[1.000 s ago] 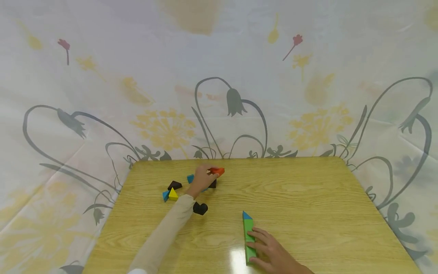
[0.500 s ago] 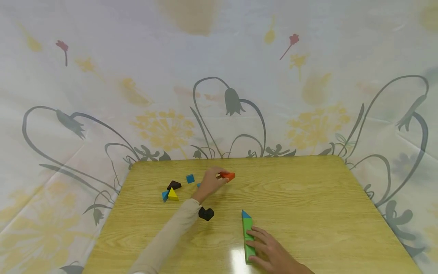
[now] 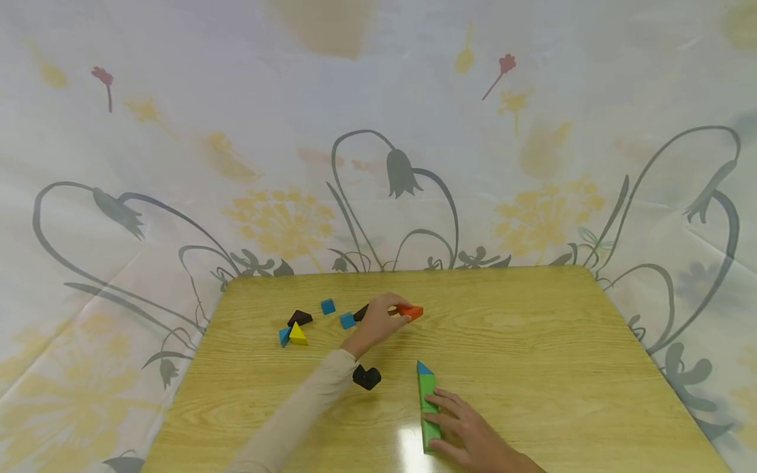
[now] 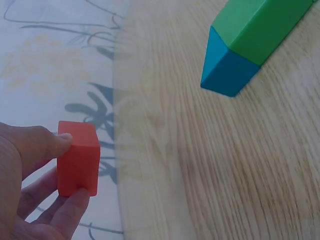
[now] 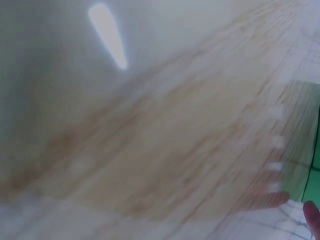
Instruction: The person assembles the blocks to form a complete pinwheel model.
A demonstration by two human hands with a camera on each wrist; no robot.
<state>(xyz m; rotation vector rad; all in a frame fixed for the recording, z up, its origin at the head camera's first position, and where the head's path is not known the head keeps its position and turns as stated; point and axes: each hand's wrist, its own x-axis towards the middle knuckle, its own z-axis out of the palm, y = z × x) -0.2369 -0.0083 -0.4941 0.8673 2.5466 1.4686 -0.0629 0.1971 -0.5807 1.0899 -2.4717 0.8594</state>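
Observation:
Between thumb and fingers, my left hand (image 3: 376,326) pinches a red block (image 3: 416,313) over the back middle of the table. The left wrist view shows that red block (image 4: 78,167) with the thumb on its top and fingers underneath. Nearer to me, two green blocks (image 3: 426,387) stand end to end in a row, with a blue triangular block (image 3: 424,368) at the far end. My right hand (image 3: 470,433) rests its spread fingers against the right side of the green row. In the right wrist view only a green block's edge (image 5: 311,175) and a fingertip show.
Left of my left hand lie two small blue blocks (image 3: 328,306), a dark block (image 3: 299,318), a yellow triangular block (image 3: 298,334) and a blue triangular block (image 3: 284,336). Another dark block (image 3: 361,314) is partly hidden behind the hand. A black notched block (image 3: 367,377) lies below the left wrist.
My left hand has carried the red block rightward and slightly nearer, away from the loose blocks. The black notched block has shifted right beside the sleeve. The right hand stays at the green row.

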